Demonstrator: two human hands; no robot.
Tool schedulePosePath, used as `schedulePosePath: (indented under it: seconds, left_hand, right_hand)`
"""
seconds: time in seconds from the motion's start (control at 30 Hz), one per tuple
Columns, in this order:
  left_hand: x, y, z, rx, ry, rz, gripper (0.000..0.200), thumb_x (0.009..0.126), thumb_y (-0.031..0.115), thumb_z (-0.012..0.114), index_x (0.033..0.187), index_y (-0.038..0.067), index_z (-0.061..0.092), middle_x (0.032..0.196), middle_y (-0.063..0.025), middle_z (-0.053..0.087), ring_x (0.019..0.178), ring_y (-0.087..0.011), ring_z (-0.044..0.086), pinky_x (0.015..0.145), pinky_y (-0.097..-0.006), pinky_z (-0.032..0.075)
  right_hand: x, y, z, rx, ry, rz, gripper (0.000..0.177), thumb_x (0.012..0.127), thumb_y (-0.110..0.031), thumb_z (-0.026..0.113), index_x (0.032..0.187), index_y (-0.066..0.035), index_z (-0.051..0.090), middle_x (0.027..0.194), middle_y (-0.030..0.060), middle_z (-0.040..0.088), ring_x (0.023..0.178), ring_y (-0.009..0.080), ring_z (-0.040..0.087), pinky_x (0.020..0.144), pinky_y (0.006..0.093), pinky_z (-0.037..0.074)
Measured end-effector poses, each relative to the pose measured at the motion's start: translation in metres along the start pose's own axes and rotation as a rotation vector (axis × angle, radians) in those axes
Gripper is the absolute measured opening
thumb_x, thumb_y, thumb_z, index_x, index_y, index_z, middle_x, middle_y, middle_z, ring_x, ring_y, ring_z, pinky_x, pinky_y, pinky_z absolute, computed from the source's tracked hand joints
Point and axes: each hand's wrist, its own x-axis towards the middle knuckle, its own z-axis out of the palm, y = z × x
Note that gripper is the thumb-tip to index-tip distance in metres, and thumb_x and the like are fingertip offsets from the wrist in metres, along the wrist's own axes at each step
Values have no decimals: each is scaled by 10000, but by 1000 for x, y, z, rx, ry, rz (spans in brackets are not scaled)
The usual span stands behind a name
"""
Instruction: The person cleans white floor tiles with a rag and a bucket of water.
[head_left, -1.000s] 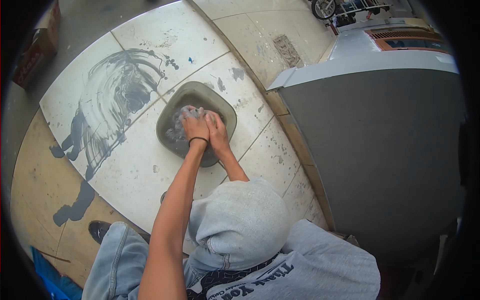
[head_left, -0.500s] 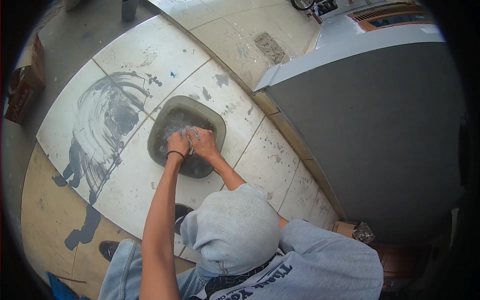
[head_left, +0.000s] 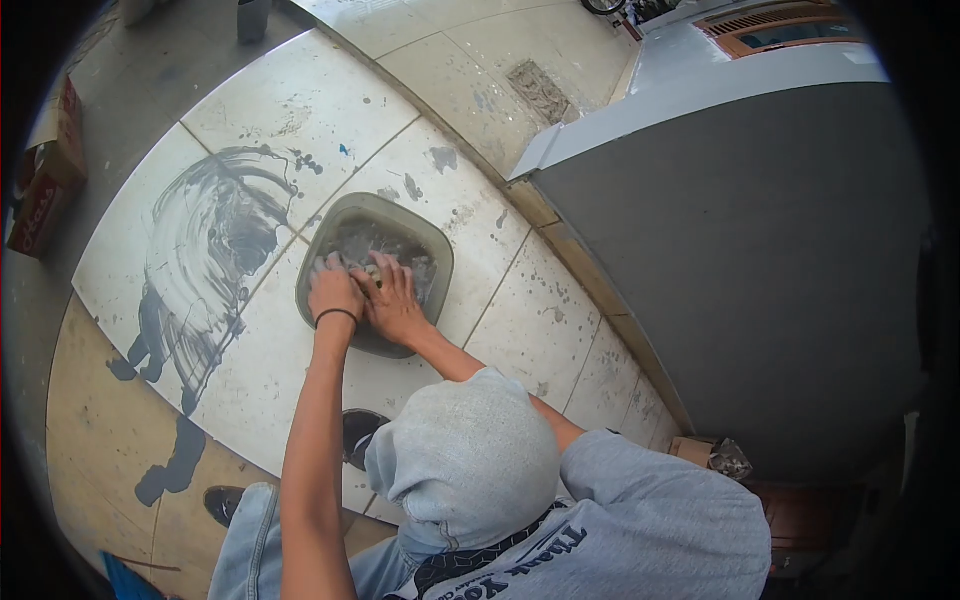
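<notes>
A rounded-square, grey-green basin [head_left: 446,258] is sitting upright on the pale tiled floor [head_left: 270,370], holding murky grey water [head_left: 352,240] with a disturbed surface.

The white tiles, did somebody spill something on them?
Yes, it looks spilled: a gray smear is swirled across the white tiles left of the tub, and more gray blotches lie on the tan floor. It looks odd against such pale tiles.

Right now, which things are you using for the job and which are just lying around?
In use: left hand, right hand, basin, murky water.

Seemingly lying about: red cardboard box, small box at lower right, blue thing at lower left.
</notes>
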Motion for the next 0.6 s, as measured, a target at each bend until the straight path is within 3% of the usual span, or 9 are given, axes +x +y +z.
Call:
schedulePosePath:
  seconds: [0.07,0.1,0.13,0.23,0.37,0.43,0.57,0.6]
  left_hand:
    - [-3,7,-5,153,-13,22,385,848,206,635,1191,51,553,1276,-195,530,957,-357,651,804,-414,531]
    - [-1,10,-17,164,-180,-7,384,858,211,621,1196,47,544,1230,-208,559,938,-346,661,784,-413,541]
    - [1,11,-25,175,-348,-41,382,867,216,606,1200,43,536,1184,-220,588,920,-334,672,764,-413,550]
    - [14,0,-20,297,-465,76,394,863,196,608,1212,51,497,1070,-227,640,885,-323,685,717,-417,558]
    - [9,-11,-2,210,-413,-22,341,856,209,616,1142,47,526,963,-231,665,910,-356,668,743,-431,543]
    - [5,-4,1,-90,-124,-217,270,840,213,625,1053,51,589,1043,-259,636,970,-388,636,809,-445,520]
    - [18,-4,6,-227,-82,-228,309,833,224,626,1091,55,607,1164,-283,576,1028,-406,602,883,-451,490]
    - [25,-9,3,-263,-203,-245,360,826,211,634,1149,60,582,1209,-285,544,1051,-406,594,898,-452,486]
  right_hand:
    - [-10,-3,13,-216,-122,-34,522,908,-277,546,1390,-190,368,1461,218,242,1385,437,183,1073,637,170]
    - [-6,-5,10,-178,-219,16,561,935,-283,491,1455,-206,296,1537,217,110,1424,449,74,1093,664,93]
    - [-3,-6,8,-179,-215,12,561,935,-283,491,1455,-206,296,1537,217,110,1424,449,74,1093,664,93]
    - [1,-15,-8,-206,-211,-20,622,914,-247,512,1475,-160,258,1556,228,43,1428,459,35,1079,681,96]
    - [2,-17,-27,-198,-350,-59,651,921,-276,514,1479,-67,251,1566,230,14,1442,437,3,1116,622,94]
    - [-4,-16,-23,-119,-377,-67,672,910,-300,535,1467,-34,268,1564,233,29,1444,430,9,1130,596,98]
    - [-8,-15,-17,-235,-434,-108,730,868,-375,593,1444,-20,319,1562,233,60,1448,403,62,1145,561,123]
    - [-7,-15,-16,-306,-471,-106,737,851,-377,614,1436,-23,339,1561,232,69,1448,401,73,1142,566,138]
